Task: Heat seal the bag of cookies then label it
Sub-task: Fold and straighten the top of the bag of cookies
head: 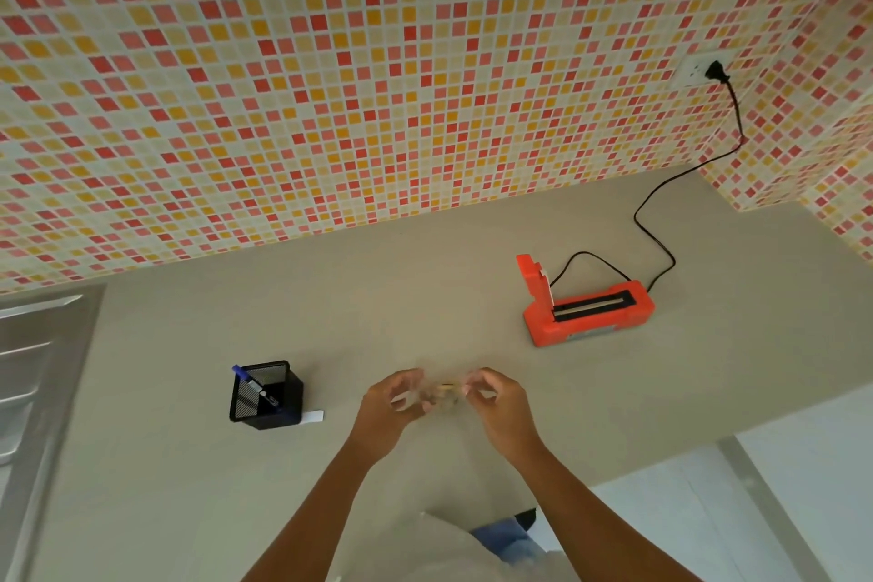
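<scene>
A small clear bag of cookies (444, 391) is held between both hands above the grey counter; its contents look blurred. My left hand (394, 406) pinches its left side and my right hand (496, 402) pinches its right side. The orange heat sealer (586, 312) stands to the right and further back with its lid raised, its black sealing strip showing. A white label strip (312, 417) lies on the counter beside a black mesh pen holder (265, 395) with a blue marker (252, 385) in it.
The sealer's black cord (661, 199) runs up to a wall socket (704, 71) at the right. A steel sink drainboard (33, 369) sits at the left edge. The counter (189, 487) ends at the right front, and a tiled wall stands behind.
</scene>
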{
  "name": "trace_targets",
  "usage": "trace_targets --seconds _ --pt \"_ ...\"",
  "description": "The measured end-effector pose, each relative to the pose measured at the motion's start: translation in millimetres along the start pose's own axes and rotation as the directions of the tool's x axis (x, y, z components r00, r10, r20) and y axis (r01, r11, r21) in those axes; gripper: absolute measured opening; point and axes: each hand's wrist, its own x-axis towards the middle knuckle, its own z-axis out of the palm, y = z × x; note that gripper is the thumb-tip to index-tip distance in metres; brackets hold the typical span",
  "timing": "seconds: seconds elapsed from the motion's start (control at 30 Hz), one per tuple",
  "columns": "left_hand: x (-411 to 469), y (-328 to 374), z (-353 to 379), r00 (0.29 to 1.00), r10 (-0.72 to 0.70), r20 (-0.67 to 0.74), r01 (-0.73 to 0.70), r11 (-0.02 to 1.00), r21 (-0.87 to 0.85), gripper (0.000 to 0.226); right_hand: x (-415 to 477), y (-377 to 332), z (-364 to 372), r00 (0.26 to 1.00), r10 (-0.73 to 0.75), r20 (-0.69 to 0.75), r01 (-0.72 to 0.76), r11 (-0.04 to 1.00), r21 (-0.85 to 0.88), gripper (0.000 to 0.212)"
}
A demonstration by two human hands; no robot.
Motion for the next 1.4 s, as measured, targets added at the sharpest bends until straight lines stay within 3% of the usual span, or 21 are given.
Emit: trace_targets --seconds 0.17,0.33,0.4,0.5,0.63,0.73,0.83,0.9,1.2,1.4 --pt "1.2 2.5 3.8 1.000 -0.025 -0.001 0.025 0.997 0.074 0.040 -3.0 3.7 -0.7 1.000 -0.030 0.000 0.030 1.000 -0.004 0.027" --pt "2.6 12.5 10.2 0.999 -0.022 -0.026 0.024 0.994 0.107 0.031 -0.9 16.8 -2.0 0.963 0.105 0.247 -0.097 0.994 -0.043 0.064" --pt "2.1 13.6 10.4 0.999 -0.015 -0.032 0.018 0.994 0.105 0.025 2.6 17.2 -1.2 0.949 0.132 0.287 -0.127 0.991 -0.034 0.059" --pt "2.2 15.9 11.0 1.000 -0.028 -0.007 0.028 0.996 0.090 0.013 10.9 21.9 1.3 0.954 0.160 0.253 -0.178 0.983 0.048 0.035" --pt "1.4 14.3 11.3 0.989 -0.143 0.033 0.142 0.989 0.028 0.027 17.2 25.4 2.2 0.937 0.215 0.275 -0.243 0.967 0.072 0.023" --pt "0.8 6.7 9.9 0.981 -0.174 0.079 0.172 0.984 0.040 0.034 19.3 27.9 1.6 0.918 0.244 0.314 -0.283 0.955 0.085 0.037" --pt "3.4 2.7 9.3 0.977 -0.210 0.044 0.207 0.977 0.058 0.033 17.5 31.7 1.7 0.885 0.249 0.393 -0.291 0.955 0.051 0.062" --pt "4.4 2.6 10.7 0.971 -0.239 0.029 0.238 0.971 0.038 0.031 16.5 34.3 4.6 0.875 0.265 0.406 -0.311 0.949 0.050 0.067" --pt "20.2 -2.1 3.0 0.955 -0.293 -0.039 0.295 0.950 0.105 0.037 30.1 33.5 17.4 0.886 0.343 0.312 -0.340 0.938 -0.065 0.031" --pt "27.2 1.4 -2.0 0.945 -0.321 -0.054 0.326 0.935 0.138 0.034 39.8 34.4 25.6 0.886 0.392 0.247 -0.368 0.920 -0.137 0.024"
